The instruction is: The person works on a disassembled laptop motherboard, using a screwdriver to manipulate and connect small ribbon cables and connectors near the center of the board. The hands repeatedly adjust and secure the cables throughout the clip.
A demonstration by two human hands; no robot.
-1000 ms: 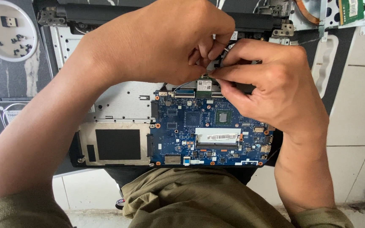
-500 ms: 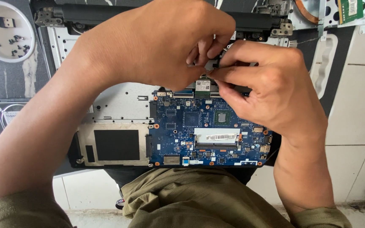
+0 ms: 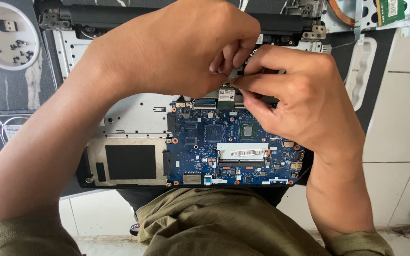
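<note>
While both hands meet over the far edge of the blue circuit board (image 3: 231, 147), the work sits in the narrow space between their fingertips. The left hand (image 3: 176, 52) comes across from the left with its fingers curled down and pinched together, and the right hand (image 3: 300, 102) faces it, thumb and forefinger pressed on something small and dark just above the little green card (image 3: 226, 95) that stands at the board's top edge. What exactly they pinch is hidden by the fingers; it could be a thin wire end or a clip, I cannot tell which. The board lies in an opened laptop shell (image 3: 129, 116), beside a dark square pad in a metal frame (image 3: 129, 162). A round white dish (image 3: 6, 35) with tiny screws sits well apart at the upper left, on the dark mat (image 3: 5, 95) covering the table.

My worry is force. The part is tiny and both hands pull close together, so a slip could bend the green card or tear a fine lead off its seat. Fingernails also hover just over the bare chips; a sudden release might scrape them. A tug at an angle rather than straight up seems the likeliest cause of damage.
</note>
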